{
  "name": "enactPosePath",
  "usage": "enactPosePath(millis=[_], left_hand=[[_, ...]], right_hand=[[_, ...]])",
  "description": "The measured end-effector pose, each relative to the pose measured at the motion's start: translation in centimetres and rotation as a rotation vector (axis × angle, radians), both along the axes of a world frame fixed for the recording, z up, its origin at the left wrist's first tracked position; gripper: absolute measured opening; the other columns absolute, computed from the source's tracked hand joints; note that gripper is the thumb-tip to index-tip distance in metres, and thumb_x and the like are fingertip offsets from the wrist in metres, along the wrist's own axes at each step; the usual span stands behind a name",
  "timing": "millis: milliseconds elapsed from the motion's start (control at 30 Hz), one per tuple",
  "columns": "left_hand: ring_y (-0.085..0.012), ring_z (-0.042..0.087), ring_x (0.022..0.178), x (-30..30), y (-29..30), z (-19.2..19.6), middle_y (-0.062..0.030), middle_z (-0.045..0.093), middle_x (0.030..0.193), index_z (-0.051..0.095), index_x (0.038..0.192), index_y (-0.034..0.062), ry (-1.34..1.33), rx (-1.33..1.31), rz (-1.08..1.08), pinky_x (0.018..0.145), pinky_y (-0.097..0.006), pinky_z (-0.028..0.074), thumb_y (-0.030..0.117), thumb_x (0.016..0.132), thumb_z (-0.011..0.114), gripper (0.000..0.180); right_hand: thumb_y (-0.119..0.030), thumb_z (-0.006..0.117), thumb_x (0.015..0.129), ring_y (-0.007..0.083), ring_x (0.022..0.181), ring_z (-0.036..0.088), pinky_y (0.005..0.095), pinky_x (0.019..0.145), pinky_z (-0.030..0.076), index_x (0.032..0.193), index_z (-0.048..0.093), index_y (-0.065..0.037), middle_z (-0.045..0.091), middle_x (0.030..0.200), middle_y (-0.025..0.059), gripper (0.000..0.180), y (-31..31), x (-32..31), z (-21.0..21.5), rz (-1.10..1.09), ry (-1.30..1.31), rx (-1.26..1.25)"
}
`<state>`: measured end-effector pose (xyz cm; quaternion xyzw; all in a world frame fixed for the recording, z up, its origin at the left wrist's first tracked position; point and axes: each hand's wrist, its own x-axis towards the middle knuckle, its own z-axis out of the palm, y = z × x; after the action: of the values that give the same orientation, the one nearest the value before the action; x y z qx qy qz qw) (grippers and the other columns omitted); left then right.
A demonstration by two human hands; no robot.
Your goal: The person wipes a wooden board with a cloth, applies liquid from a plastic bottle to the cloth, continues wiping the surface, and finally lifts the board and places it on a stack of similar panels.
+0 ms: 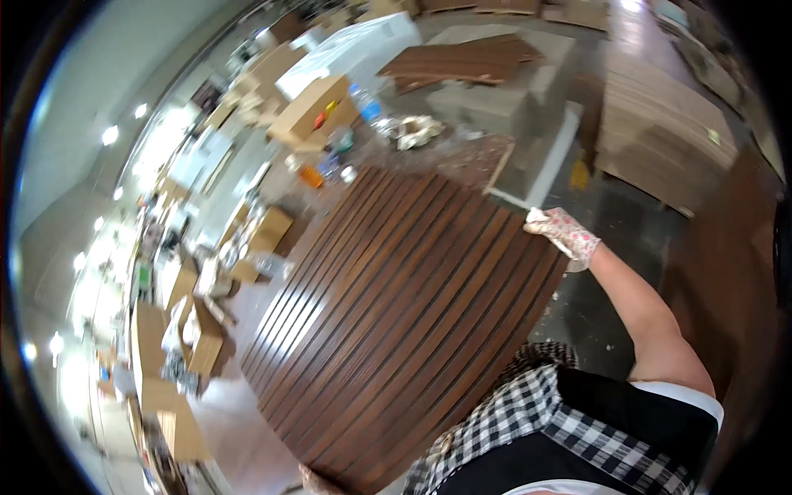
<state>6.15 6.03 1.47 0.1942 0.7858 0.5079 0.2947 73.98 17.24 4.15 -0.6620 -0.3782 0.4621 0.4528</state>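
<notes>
A large dark-brown slatted wooden panel (412, 322) with parallel grooves fills the middle of the view, tilted in front of my body. My right hand (565, 235), in a white glove with a pink-red pattern, is closed on its far right corner. Something white shows at those fingers, too blurred to name. At the panel's near left corner, by the lower rim, a small part of my gloved left hand (318, 480) grips the edge; most of its fingers are hidden.
Beyond the panel, a worktable (474, 161) bears an open cardboard box (309, 115), plastic bottles (363, 101) and a crumpled cloth (418, 130). Brown boards (462, 62) lie on a stack behind. Stacked flat sheets (660, 136) stand right; more cartons (206, 338) sit left.
</notes>
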Motion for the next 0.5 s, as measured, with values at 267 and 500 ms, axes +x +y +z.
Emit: enactPosePath(millis=[267,500], left_hand=[[-0.0251,0.054,0.115,10.4,19.2,1.4,-0.017,0.056,0.131,0.051,0.133,-0.0083,0.186,0.164,-0.552,0.099,-0.036,0.043,0.047,0.098,0.048,0.066],[-0.0256,0.053,0.117,26.2,26.2,3.3,-0.0182,0.055,0.133,0.05,0.134,-0.0085,0.243,0.315,-1.044,0.1,-0.036,0.042,0.044,0.099,0.046,0.063]], right_hand=[[-0.045,0.082,0.071,0.0258,0.124,0.047,0.0394,0.101,0.04,0.135,0.044,0.005,0.052,0.131,0.018,0.089,-14.3,-0.1,-3.1,-0.533,0.201,-0.002],[-0.03,0.077,0.08,0.007,0.07,0.055,0.0261,0.06,0.044,0.089,0.067,-0.007,0.061,0.075,-0.0003,0.027,-37.2,-5.4,-0.8,-1.122,0.091,0.197]])
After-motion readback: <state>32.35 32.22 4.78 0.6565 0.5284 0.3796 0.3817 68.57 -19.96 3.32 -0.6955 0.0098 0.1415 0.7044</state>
